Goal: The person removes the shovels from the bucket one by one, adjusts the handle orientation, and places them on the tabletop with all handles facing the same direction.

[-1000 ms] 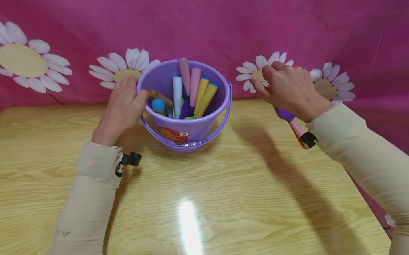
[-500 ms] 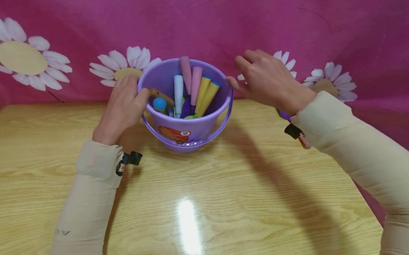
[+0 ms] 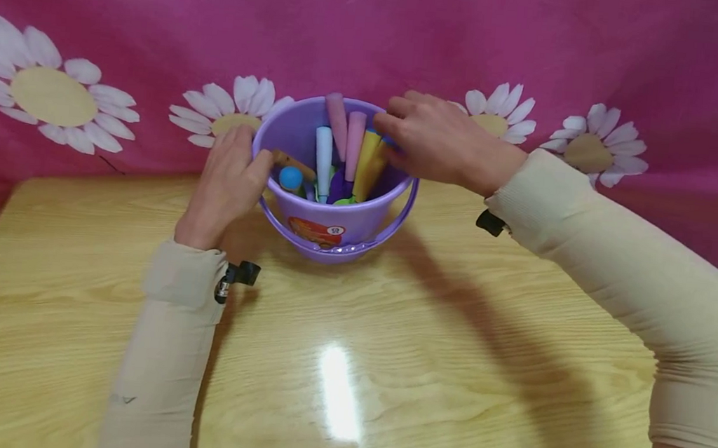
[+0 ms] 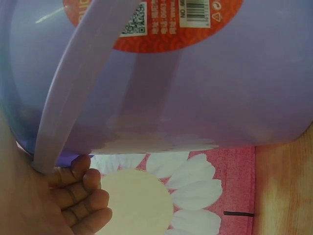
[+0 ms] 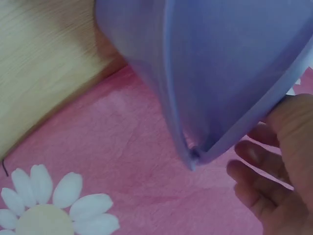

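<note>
A lilac plastic bucket [image 3: 347, 219] stands on the table near the pink cloth. My left hand [image 3: 225, 185] grips its left rim, thumb at the inside edge and fingers curled outside, as the left wrist view shows. My right hand [image 3: 441, 139] is over the bucket's right rim, with loosely bent fingers [image 5: 254, 152] beside the edge in the right wrist view. In the head view its fingertips overlap yellow handles [image 3: 368, 165]. Inside the bucket also stand a light blue handle [image 3: 323, 158], pink handles [image 3: 354, 139], a blue-topped handle [image 3: 290, 178] and a brown piece [image 3: 291, 162].
The wooden table [image 3: 298, 353] spreads out in front of the bucket. A pink cloth with painted daisies [image 3: 349, 26] hangs behind it. The bucket's handle [image 3: 397, 220] hangs down at the front. The right forearm crosses the table's right side.
My right hand has moved left from beside the bucket to above its right rim and the yellow handles. A purple toy with a pink handle is now hidden behind the right arm. The left hand stays.
</note>
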Demonstrator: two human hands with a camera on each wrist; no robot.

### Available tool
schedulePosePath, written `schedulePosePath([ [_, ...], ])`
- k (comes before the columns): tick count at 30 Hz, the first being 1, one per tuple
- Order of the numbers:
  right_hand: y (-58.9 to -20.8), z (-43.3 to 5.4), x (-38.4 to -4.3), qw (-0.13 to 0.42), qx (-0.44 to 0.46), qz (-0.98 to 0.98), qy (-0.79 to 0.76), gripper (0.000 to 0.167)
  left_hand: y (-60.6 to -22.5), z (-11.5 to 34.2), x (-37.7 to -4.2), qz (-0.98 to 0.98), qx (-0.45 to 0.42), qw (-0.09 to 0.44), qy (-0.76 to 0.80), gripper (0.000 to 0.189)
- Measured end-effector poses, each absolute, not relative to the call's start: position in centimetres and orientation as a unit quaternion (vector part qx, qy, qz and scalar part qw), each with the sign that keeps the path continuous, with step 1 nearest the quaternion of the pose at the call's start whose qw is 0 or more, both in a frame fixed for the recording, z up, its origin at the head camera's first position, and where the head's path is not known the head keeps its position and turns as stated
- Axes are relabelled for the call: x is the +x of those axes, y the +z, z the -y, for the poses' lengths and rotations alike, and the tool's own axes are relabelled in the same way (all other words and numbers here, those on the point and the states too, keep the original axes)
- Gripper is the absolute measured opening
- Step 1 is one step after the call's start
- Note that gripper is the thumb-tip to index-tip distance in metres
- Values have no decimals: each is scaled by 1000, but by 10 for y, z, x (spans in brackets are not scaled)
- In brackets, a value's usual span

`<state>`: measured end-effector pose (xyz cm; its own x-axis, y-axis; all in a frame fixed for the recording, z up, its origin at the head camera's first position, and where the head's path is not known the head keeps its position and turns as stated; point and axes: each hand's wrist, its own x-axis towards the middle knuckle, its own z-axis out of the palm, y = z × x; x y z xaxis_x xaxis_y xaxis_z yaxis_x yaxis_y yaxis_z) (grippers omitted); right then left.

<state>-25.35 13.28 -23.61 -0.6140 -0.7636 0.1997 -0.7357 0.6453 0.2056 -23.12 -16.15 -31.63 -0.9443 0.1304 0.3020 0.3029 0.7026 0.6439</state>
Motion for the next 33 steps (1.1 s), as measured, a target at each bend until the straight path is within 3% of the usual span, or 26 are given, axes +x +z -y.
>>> schedulePosePath([
  [4, -233, -126, -258, 85, 433, 896, -57, 17, -317, 160, -232, 917, -114, 113, -365, 45],
  [10, -228, -113, -265, 21, 435, 895, -97, 23, -318, 160, -232, 916, -112, 121, -365, 44],
  [16, -234, -106, -269, 4, 436, 888, -144, 30, -320, 158, -230, 917, -107, 116, -367, 44],
  [33, -238, -84, -275, -51, 408, 889, -201, 25, -316, 160, -232, 920, -104, 113, -361, 47],
])
